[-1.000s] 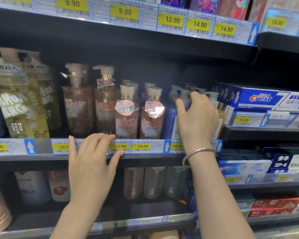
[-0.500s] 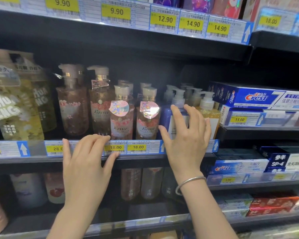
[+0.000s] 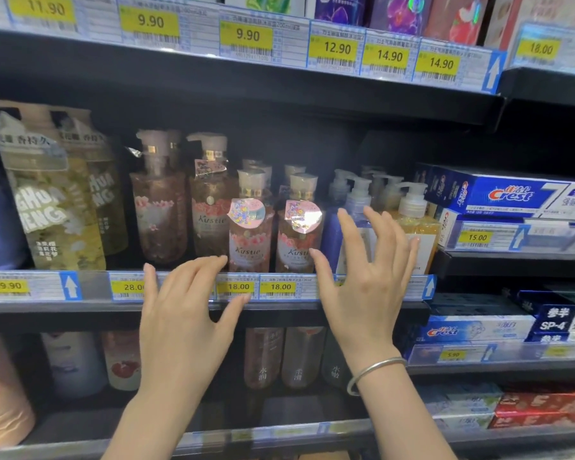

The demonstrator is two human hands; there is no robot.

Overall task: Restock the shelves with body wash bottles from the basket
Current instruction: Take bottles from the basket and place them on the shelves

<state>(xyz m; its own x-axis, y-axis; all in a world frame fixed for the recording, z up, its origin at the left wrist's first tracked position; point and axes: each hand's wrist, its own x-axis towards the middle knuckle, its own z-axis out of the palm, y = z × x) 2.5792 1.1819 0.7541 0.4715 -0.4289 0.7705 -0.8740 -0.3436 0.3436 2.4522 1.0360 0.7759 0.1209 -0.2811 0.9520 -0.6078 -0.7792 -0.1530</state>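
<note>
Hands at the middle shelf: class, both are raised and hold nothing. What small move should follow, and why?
Probably lower a hand to fetch a bottle from the basket, which is out of view. The left hand and right hand are open and hold nothing, and the pump bottles stand upright on the shelf.

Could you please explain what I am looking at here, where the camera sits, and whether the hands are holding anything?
There is no machine: a person restocks a shop, and a wide-angle camera worn on their head looks forward and down. The left hand and the right hand, with its thin silver bangle, are spread open before the black metal shelf with yellow price labels; neither holds anything. On it stand pink flowered Kustie pump bottles, a blue pump bottle and an amber pump bottle. Blue Crest toothpaste boxes lie to the right. No basket is in view.
</note>
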